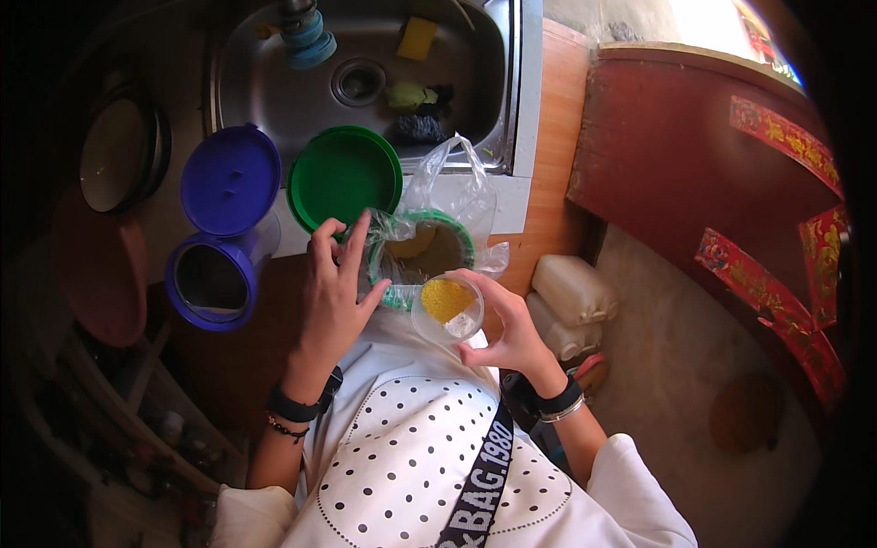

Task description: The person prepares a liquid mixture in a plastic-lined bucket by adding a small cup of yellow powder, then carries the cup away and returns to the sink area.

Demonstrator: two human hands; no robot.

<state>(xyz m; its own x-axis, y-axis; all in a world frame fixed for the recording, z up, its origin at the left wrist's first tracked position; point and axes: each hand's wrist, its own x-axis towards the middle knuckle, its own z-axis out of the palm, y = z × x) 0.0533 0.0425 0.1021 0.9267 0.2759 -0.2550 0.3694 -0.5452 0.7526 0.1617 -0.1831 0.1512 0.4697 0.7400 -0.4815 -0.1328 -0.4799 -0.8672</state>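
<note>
My right hand (510,325) holds a small clear plastic cup (449,340) with yellow grains and some white powder in it. The cup is over the near right edge of a green-rimmed tub (466,240) lined with a clear plastic bag (438,178), with brownish contents inside. My left hand (336,284) is at the tub's left edge, fingers spread beside the bag's film; whether it pinches the film is unclear. A green lid (346,178) lies behind, partly over the sink's edge. Further left stands a blue-rimmed container (250,298), open, its blue lid (231,180) tilted up behind it.
A steel sink (274,96) at the back holds a yellow sponge (416,39), a green scrap and a dark crumpled bag. Bowls (116,156) and a pink basin (103,274) are at the left. Plastic jugs (572,288) stand on the floor at right, near a red panel (671,137).
</note>
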